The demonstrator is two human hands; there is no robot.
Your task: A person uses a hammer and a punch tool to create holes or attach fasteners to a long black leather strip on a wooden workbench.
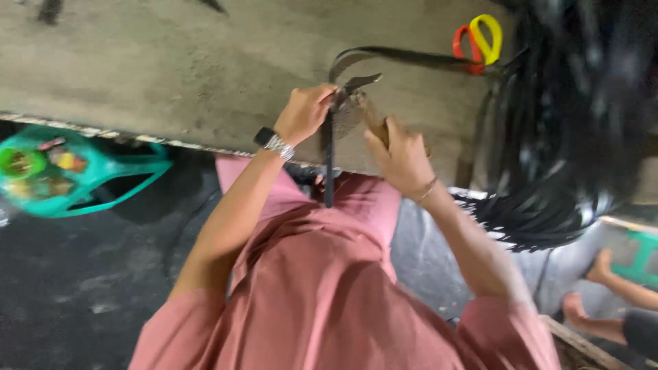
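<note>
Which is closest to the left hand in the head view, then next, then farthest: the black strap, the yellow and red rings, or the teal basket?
From the left hand:
1. Black strap, held in it.
2. Yellow and red rings, up at the far right.
3. Teal basket, far off on the left.

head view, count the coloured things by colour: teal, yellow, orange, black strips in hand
teal: 2, a basket at left and a stool at far right
yellow: 1, a loop handle
orange: 1, a loop handle
black strip: 1, in the left hand, right hand beside it
total: 5
</note>
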